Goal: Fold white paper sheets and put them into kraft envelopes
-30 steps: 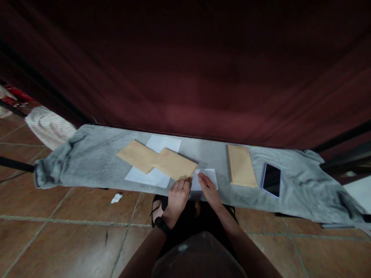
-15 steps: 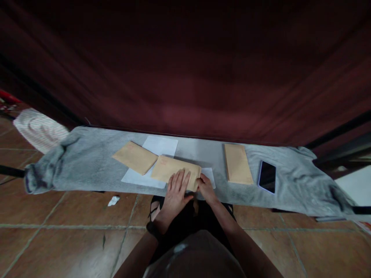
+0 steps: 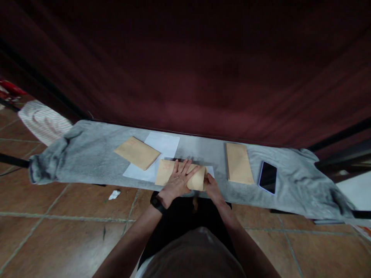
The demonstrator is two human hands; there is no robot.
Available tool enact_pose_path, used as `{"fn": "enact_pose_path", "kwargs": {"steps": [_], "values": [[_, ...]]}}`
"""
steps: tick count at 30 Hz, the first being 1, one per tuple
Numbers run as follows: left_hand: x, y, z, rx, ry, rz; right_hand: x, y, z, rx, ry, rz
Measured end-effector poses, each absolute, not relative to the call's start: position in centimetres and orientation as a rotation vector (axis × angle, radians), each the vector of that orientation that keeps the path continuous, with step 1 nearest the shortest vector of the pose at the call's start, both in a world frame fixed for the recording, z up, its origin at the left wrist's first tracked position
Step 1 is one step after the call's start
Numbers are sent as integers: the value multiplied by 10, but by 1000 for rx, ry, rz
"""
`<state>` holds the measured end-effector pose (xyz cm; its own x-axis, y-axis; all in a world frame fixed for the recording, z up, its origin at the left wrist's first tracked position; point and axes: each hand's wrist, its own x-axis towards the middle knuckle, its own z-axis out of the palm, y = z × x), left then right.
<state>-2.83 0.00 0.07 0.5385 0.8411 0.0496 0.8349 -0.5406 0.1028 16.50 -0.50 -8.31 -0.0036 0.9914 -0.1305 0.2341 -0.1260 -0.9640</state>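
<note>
A brown paper envelope with small red print lies in front of me on the grey cloth. My left hand, palm down with the fingers spread, presses on its middle. At the envelope's right end, the paper curls up, and my right hand pinches that edge with bent fingers. White paper sheets lie partly beneath it. Another brown envelope rests slanted on the sheets to the left. A stack of brown envelopes sits to the right of my hands.
A phone with a dark screen lies right of the stack. The grey cloth covers a narrow bench, with a dark red curtain behind it. A striped cloth hangs at the left, and crumpled paper is on the tiled floor.
My left hand has moved up across the envelope with its fingers more spread. The envelope's right end now curls up, and my right hand has shifted slightly right with it.
</note>
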Motion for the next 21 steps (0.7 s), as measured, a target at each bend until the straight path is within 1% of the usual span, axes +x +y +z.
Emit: {"fn": "enact_pose_path", "kwargs": {"steps": [5, 9, 11, 17, 21], "values": [[-26, 1, 3, 2703, 1453, 142, 167, -6, -78, -1475, -1252, 1251], [-24, 1, 6, 2748, 1431, 169, 169, -4, -73, -1426, -1068, 1487], [-23, 1, 9, 2785, 1409, 169, 170, -3, -73, -1421, -1003, 1550], [-21, 1, 10, 2810, 1401, 170, 172, -1, -77, -1401, -1007, 1432], [-23, 0, 8, 2792, 1425, 179, 174, -1, -79, -1364, -1052, 1421]]}}
